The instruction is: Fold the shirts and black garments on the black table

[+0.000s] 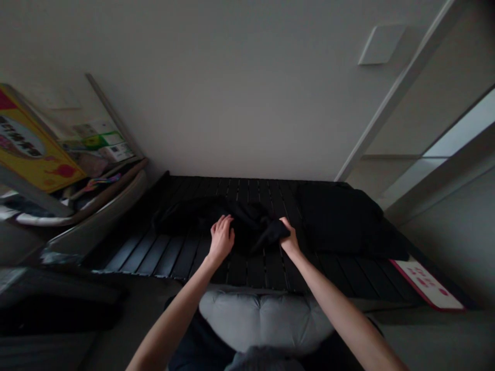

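Note:
A rumpled piece of black clothing (201,210) lies spread across a black slatted bench (145,257). Its exact kind is hard to make out in the dim light. My right hand (289,239) is closed on a bunched end at the garment's right side. At the garment's near edge is my left hand (223,237), back upward and fingers extended over the cloth, not visibly gripping it. A flat, folded-looking black cloth (340,219) rests on the slats to the right of my right hand.
A grey tufted cushion (261,314) is in front of me. To the left stands a bin (100,206) with a yellow box (36,144) and small packages. A red-edged white card (427,283) lies at the bench's right end. Behind is a plain wall (247,103).

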{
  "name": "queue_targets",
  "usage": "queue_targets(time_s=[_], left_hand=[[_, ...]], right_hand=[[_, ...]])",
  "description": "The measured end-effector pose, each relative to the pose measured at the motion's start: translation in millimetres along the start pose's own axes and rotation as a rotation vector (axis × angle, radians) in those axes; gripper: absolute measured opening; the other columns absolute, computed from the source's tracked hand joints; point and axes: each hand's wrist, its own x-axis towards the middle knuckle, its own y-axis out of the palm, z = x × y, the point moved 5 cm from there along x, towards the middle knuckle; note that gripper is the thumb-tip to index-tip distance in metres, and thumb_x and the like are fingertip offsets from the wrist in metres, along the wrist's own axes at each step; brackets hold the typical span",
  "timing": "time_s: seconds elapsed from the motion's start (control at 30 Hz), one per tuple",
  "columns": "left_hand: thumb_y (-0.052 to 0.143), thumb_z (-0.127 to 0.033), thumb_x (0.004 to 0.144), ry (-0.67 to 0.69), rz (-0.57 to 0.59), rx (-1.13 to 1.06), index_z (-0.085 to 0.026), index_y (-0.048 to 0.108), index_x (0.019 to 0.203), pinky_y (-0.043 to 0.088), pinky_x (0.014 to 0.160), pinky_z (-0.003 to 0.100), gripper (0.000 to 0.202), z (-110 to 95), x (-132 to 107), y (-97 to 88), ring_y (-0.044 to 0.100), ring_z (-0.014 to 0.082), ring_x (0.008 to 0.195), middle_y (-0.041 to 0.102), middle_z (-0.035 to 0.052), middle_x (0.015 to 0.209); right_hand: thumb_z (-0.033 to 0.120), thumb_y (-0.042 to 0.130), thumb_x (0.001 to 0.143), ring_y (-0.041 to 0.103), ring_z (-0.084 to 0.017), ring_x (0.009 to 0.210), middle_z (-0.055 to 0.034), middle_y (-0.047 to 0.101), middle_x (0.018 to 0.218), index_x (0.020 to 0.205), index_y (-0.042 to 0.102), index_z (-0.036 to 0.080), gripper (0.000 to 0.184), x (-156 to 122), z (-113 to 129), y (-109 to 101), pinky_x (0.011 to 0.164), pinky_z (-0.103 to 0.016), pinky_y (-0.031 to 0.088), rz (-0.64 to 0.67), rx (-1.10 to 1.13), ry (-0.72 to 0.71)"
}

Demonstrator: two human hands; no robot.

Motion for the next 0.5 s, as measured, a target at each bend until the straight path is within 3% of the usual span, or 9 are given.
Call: queue_targets(time_s=[0.1,0.2,0.3,0.37,0.43,0.5], left_hand=[[0.042,-0.029,0.091,-0.264,0.000,0.261,-0.015,0.041,0.142,0.021,0.113,0.062,0.052,45.9,0.8,-9.3,0.013,0.0358,0.147,0.028,0.0142,0.157],[0.041,-0.047,0.093,-0.281,0.081,0.332,-0.018,0.044,0.140,0.013,0.110,0.071,0.056,66.8,-3.6,-15.3,0.011,0.0383,0.146,0.029,0.0141,0.157],[0.050,-0.061,0.085,-0.137,0.185,0.293,-0.021,0.046,0.138,0.014,0.112,0.069,0.067,66.5,-11.8,-16.3,0.009,0.0379,0.147,0.031,0.0134,0.156],[0.059,-0.061,0.080,-0.068,0.234,0.269,-0.023,0.045,0.138,0.014,0.113,0.066,0.071,62.7,-18.6,-15.3,0.008,0.0372,0.148,0.031,0.0131,0.156],[0.064,-0.051,0.080,-0.033,0.233,0.256,-0.026,0.051,0.132,0.015,0.114,0.063,0.059,58.2,-23.8,-14.8,0.011,0.0349,0.148,0.035,0.0106,0.155],[0.063,-0.033,0.083,-0.014,0.214,0.241,-0.027,0.058,0.117,0.015,0.116,0.059,0.034,52.0,-27.1,-14.7,0.019,0.0307,0.147,0.044,0.0069,0.150]], right_hand=[[0.034,0.052,0.075,0.049,-0.014,0.067,0.0043,0.054,0.066,0.080,0.053,0.019,0.017,0.1,-2.3,-13.3,0.065,-0.025,0.039,-0.227,0.172,0.066],[0.037,0.054,0.074,0.046,-0.013,0.066,0.0050,0.051,0.067,0.078,0.052,0.018,0.019,1.3,0.2,-20.2,0.067,-0.026,0.039,-0.323,0.253,0.053],[0.037,0.055,0.072,0.051,-0.015,0.070,0.0023,0.057,0.072,0.081,0.055,0.018,0.021,3.7,0.1,-25.0,0.071,-0.029,0.042,-0.374,0.370,0.052],[0.037,0.055,0.071,0.056,-0.017,0.078,-0.0013,0.063,0.081,0.086,0.057,0.018,0.024,5.4,-2.4,-29.2,0.078,-0.031,0.044,-0.412,0.467,0.057],[0.038,0.055,0.070,0.059,-0.018,0.083,-0.0024,0.066,0.086,0.086,0.058,0.018,0.025,6.7,-6.0,-33.1,0.082,-0.033,0.045,-0.440,0.528,0.068],[0.039,0.055,0.069,0.060,-0.019,0.083,-0.0018,0.066,0.085,0.083,0.056,0.019,0.024,7.0,-9.2,-36.3,0.082,-0.033,0.045,-0.463,0.534,0.075]])
